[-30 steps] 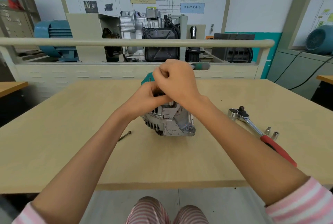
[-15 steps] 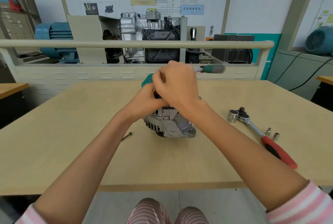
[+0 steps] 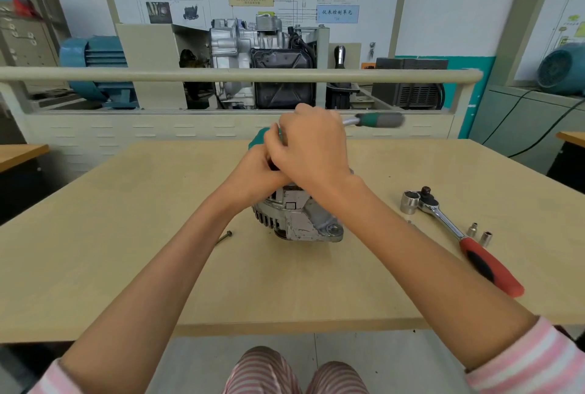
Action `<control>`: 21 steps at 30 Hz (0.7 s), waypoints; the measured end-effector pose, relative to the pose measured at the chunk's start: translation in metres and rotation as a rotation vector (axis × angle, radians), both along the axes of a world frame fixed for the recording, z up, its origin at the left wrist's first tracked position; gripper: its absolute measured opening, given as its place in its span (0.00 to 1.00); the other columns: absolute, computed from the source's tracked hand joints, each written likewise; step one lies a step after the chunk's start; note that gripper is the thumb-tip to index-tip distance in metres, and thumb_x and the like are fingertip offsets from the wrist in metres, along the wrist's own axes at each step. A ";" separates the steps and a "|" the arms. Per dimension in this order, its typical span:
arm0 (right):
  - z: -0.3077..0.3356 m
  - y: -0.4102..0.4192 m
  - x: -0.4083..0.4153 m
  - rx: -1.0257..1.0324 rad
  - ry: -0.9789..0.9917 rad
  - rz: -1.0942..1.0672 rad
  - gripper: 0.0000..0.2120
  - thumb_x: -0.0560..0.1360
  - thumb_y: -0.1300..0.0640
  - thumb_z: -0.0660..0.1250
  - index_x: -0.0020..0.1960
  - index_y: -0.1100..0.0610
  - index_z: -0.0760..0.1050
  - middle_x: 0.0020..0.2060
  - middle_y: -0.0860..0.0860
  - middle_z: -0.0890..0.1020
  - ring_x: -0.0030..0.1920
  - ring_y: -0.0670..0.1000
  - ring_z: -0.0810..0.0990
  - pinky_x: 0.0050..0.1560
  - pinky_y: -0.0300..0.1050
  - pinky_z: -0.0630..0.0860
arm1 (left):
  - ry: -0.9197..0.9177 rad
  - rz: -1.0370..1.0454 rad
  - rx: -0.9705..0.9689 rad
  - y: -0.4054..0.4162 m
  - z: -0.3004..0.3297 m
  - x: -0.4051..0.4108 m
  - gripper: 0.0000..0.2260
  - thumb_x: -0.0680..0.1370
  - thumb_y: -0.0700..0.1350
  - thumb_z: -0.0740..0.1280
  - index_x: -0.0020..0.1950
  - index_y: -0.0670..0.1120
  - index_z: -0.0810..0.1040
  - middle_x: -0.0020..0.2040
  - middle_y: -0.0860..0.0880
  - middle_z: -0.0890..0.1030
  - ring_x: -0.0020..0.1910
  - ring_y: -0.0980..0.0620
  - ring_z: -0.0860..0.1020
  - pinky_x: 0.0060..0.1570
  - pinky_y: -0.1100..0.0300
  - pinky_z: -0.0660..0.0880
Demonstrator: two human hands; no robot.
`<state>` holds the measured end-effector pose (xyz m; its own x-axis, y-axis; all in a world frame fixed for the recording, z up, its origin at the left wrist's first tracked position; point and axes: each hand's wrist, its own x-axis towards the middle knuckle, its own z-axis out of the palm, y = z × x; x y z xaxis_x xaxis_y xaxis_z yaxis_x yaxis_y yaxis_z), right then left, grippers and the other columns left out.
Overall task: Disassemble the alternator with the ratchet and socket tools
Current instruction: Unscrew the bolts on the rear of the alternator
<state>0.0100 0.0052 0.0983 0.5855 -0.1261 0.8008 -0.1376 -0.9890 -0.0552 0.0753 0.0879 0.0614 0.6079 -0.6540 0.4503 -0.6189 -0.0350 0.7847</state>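
Note:
The silver alternator (image 3: pixel 300 219) stands at the middle of the wooden table (image 3: pixel 126 251). Both hands are stacked on top of it. My right hand (image 3: pixel 311 148) grips the head end of a ratchet whose green and grey handle (image 3: pixel 378 120) sticks out to the right, blurred. My left hand (image 3: pixel 253 172) lies just under it, fingers curled round a teal-handled tool (image 3: pixel 258 137) whose end shows above the fist. What the tools engage on the alternator is hidden by the hands.
A red-handled ratchet (image 3: pixel 468 241) lies to the right with a large socket (image 3: pixel 409 201) at its head and two small sockets (image 3: pixel 479 233) beside it. A long bolt (image 3: pixel 224 237) lies left of the alternator. A railed engine display (image 3: pixel 262 64) stands behind the table.
The green and grey ratchet handle has swung out further to the right under my right hand. My left hand and the alternator have stayed in place.

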 end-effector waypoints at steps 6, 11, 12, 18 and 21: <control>0.001 -0.011 0.003 0.353 -0.124 0.569 0.20 0.72 0.64 0.64 0.25 0.58 0.60 0.23 0.49 0.65 0.28 0.49 0.65 0.35 0.42 0.61 | -0.018 -0.125 -0.008 0.005 0.002 0.000 0.06 0.74 0.35 0.68 0.41 0.45 0.80 0.36 0.49 0.83 0.39 0.56 0.79 0.39 0.64 0.74; -0.007 -0.001 0.002 -0.004 -0.087 0.088 0.12 0.73 0.57 0.61 0.32 0.58 0.75 0.31 0.53 0.74 0.36 0.55 0.72 0.41 0.47 0.64 | -0.029 -0.063 -0.061 0.001 0.002 0.000 0.14 0.71 0.31 0.67 0.44 0.51 0.77 0.35 0.58 0.82 0.37 0.64 0.78 0.35 0.69 0.74; -0.010 0.004 0.003 -0.099 -0.057 -0.108 0.12 0.73 0.54 0.60 0.38 0.59 0.77 0.36 0.54 0.76 0.39 0.55 0.73 0.43 0.47 0.63 | -0.040 -0.043 -0.064 0.001 0.002 -0.001 0.15 0.72 0.31 0.66 0.44 0.52 0.76 0.35 0.59 0.81 0.36 0.66 0.78 0.34 0.71 0.73; -0.001 -0.001 -0.001 0.125 -0.060 0.048 0.16 0.74 0.54 0.58 0.28 0.55 0.68 0.28 0.50 0.69 0.33 0.51 0.68 0.40 0.47 0.66 | -0.036 -0.041 -0.028 0.003 0.001 -0.004 0.09 0.71 0.34 0.69 0.41 0.49 0.78 0.38 0.47 0.82 0.37 0.58 0.77 0.38 0.60 0.74; 0.000 -0.013 -0.001 0.366 -0.103 0.459 0.20 0.72 0.62 0.62 0.24 0.56 0.60 0.24 0.48 0.64 0.28 0.48 0.64 0.33 0.45 0.62 | -0.039 -0.134 -0.017 0.005 0.004 -0.007 0.09 0.73 0.36 0.69 0.41 0.51 0.80 0.35 0.56 0.82 0.37 0.62 0.79 0.38 0.70 0.73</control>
